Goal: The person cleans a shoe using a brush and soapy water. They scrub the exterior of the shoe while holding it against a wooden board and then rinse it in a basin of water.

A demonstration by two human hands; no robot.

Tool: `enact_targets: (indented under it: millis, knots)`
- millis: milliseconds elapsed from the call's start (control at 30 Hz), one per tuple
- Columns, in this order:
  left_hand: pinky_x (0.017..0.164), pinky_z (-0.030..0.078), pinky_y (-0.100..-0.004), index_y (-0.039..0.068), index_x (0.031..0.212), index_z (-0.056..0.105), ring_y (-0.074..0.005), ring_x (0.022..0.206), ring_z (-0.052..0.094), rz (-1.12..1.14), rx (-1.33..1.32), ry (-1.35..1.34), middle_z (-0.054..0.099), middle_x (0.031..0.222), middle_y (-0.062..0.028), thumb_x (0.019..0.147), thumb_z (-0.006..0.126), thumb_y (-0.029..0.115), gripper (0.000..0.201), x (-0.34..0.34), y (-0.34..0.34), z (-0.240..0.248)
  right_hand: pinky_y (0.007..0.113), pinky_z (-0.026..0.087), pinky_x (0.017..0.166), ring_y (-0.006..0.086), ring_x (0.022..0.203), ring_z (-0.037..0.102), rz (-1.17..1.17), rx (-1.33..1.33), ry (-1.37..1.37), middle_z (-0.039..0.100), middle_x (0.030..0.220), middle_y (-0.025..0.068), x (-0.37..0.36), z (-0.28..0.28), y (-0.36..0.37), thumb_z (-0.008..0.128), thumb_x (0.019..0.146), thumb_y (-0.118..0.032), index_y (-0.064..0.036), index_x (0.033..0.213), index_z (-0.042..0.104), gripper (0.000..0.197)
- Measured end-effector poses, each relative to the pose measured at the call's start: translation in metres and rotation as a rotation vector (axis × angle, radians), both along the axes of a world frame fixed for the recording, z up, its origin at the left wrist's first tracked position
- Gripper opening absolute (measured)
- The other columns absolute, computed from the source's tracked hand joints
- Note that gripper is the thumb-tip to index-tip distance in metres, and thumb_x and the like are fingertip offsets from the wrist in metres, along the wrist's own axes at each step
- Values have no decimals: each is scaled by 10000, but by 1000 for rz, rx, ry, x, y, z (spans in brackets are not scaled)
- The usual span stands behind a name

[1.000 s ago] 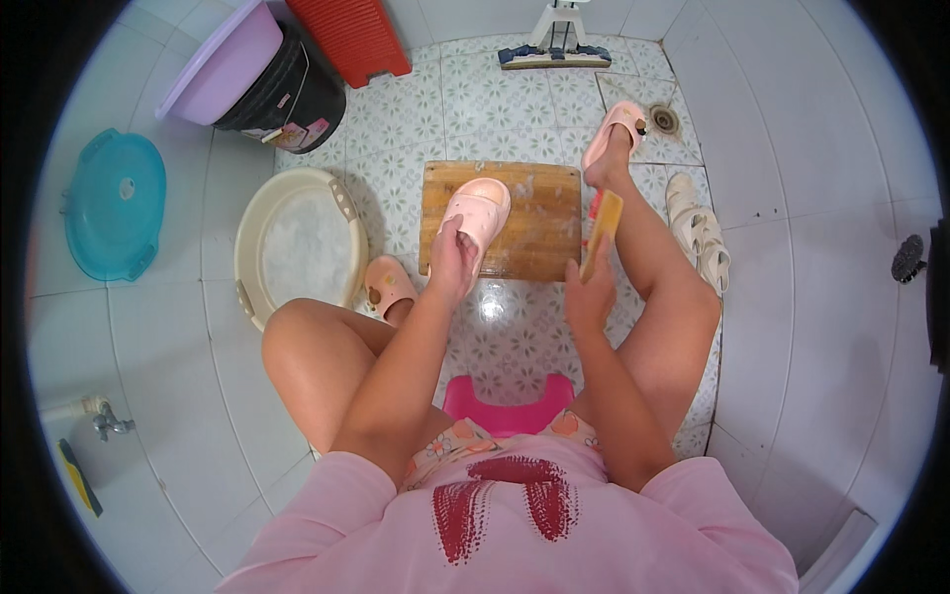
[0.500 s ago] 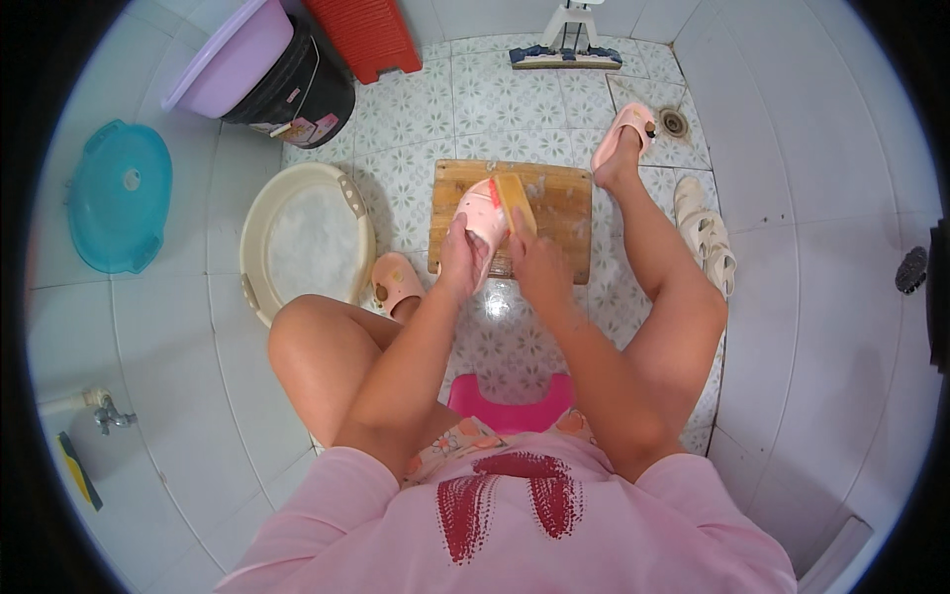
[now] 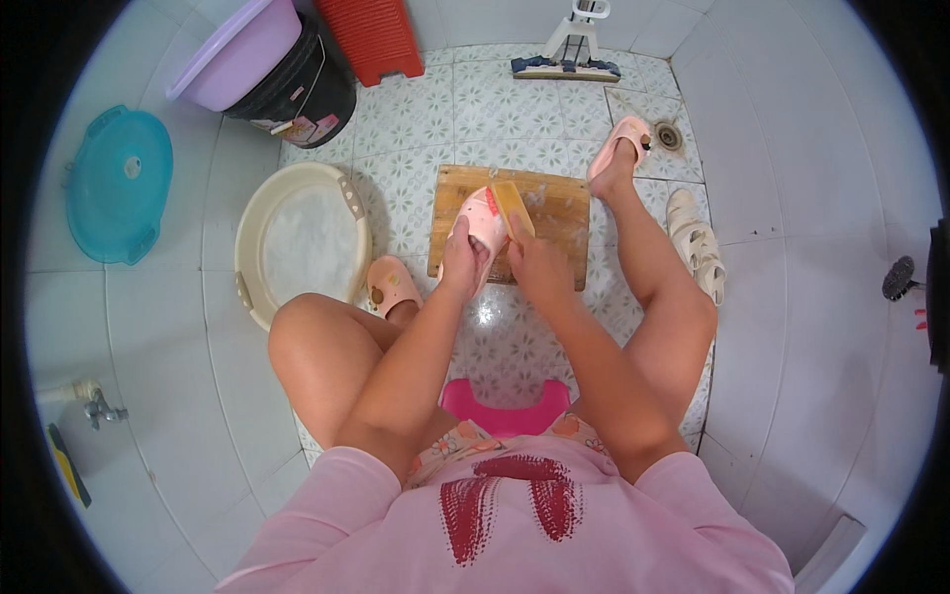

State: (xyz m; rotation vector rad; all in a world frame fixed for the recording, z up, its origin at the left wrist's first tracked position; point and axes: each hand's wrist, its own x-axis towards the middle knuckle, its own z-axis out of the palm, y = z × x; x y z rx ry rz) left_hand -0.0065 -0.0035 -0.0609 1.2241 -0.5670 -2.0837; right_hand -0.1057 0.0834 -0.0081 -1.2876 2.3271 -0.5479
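Note:
My left hand (image 3: 460,259) grips a pink clog (image 3: 477,220) by its heel end, the toe pointing away from me. In my right hand (image 3: 537,259) is a scrub brush (image 3: 512,206) with a yellowish back and red bristles. Those bristles press against the right side of the clog's toe. Both are held above a wooden board (image 3: 561,218) on the floor, which has wet suds on it. My fingers partly hide the clog's opening and the brush's near end.
A cream basin (image 3: 247,228) with cloudy, sudsy water stands at left. Behind it are a black bucket (image 3: 327,104) and a purple basin (image 3: 237,59). White sandals (image 3: 696,243) lie by the right wall, near a floor drain (image 3: 668,136). A mop (image 3: 566,67) stands at the back.
The brush has shifted slightly nearer to me along the clog's toe. Both hands keep their grips, and the view has moved slightly.

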Motion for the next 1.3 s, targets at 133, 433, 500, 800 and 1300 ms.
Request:
enact_targets:
  millis: [133, 433, 500, 800, 1300]
  knots:
    - [606, 497, -248, 53, 921, 541, -106, 702, 562, 3, -1, -59, 533, 770, -20, 959, 438, 366, 331, 8, -9, -29, 492, 485, 648, 388, 704, 614, 50, -159, -70, 597, 761, 226, -3, 3, 22, 525, 875, -269, -229, 1385, 409, 524]
    - [909, 479, -333, 9, 1231, 469, -209, 1049, 574, -37, 93, 152, 562, 1167, -105, 974, 384, 397, 473, 0, -2, -15, 478, 468, 687, 402, 718, 609, 112, 56, 55, 605, 745, 251, 16, 20, 25, 491, 898, -253, -174, 1365, 441, 476]
    - [867, 498, -320, -22, 1238, 476, -194, 1008, 595, -33, -11, 331, 574, 1160, -127, 973, 390, 431, 532, 2, -6, -23, 485, 469, 679, 406, 713, 609, 78, 40, 32, 606, 746, 254, 5, 14, 1, 483, 902, -265, -167, 1357, 449, 466]
    - [838, 509, -311, 62, 1248, 482, -169, 963, 597, -91, -3, 238, 589, 1107, -71, 971, 380, 446, 485, 9, -5, -11, 511, 471, 629, 411, 650, 602, 160, -21, 71, 606, 697, 231, 39, 43, 28, 512, 883, -210, -158, 1356, 445, 480]
    - [599, 443, -256, -35, 877, 588, -112, 707, 561, -186, -182, 22, 581, 818, -21, 857, 638, 142, 186, 9, 0, -24, 408, 489, 726, 328, 761, 623, -201, -437, -237, 639, 908, 180, 12, -25, 39, 612, 766, -132, 1, 1293, 447, 568]
